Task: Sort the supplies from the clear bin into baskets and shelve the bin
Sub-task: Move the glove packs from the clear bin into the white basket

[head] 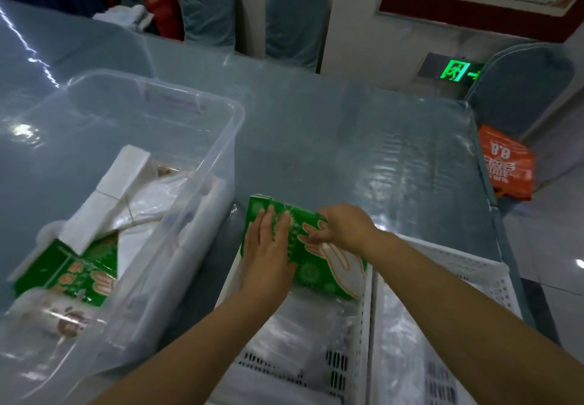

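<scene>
A green glove box lies tilted across the far end of the left white basket. My left hand lies flat on the box's top with fingers spread. My right hand pinches the box's upper right edge. The clear bin stands to the left on the table. It holds another green box, white packets, plastic bags and a roll. A second white basket sits on the right with clear bags in it.
The table has a glossy grey-blue cover. Covered chairs stand along its far side and another at the right. An orange bag hangs past the table's right edge.
</scene>
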`<act>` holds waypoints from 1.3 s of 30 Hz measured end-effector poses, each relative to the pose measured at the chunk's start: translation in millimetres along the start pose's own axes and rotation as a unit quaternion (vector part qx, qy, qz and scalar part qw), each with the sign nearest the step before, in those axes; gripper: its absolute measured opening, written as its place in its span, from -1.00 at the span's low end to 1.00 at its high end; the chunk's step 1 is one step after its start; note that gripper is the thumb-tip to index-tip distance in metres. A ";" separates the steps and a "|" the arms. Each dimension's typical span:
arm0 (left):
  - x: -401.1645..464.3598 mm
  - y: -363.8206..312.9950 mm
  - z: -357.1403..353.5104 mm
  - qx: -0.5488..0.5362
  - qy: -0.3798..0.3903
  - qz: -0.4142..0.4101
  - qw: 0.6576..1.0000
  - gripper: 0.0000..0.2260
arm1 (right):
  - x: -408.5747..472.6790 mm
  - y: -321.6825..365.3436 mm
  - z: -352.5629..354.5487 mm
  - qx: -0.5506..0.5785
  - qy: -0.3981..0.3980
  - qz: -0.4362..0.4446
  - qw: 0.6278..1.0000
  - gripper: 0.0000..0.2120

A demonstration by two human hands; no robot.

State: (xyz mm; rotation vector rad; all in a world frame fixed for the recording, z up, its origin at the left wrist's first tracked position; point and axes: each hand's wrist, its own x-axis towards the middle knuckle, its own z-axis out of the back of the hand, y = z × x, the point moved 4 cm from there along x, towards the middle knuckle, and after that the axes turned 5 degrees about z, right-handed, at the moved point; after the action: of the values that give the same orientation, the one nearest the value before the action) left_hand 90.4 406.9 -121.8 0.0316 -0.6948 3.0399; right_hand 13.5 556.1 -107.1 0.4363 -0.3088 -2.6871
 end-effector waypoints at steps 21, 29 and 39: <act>14.7 13.3 -49.4 0.111 0.117 -0.027 0.987 -0.17 | -2.5 -29.4 -26.8 -0.046 -0.143 0.002 0.989 -0.64; 19.1 -3.5 -34.9 0.119 0.136 0.000 0.984 -0.22 | -12.2 -26.1 -21.2 -0.075 -0.123 -0.038 0.989 -0.55; 73.0 -72.3 138.6 0.020 -0.078 -0.105 0.991 -0.68 | -23.1 47.1 90.6 0.048 -0.387 0.041 0.920 -0.80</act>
State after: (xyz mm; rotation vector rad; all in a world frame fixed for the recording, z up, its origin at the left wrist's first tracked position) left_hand 21.4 413.1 36.3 0.3246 -0.5959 2.8703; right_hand 18.9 537.1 -4.2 -0.6342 -0.6579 -2.6410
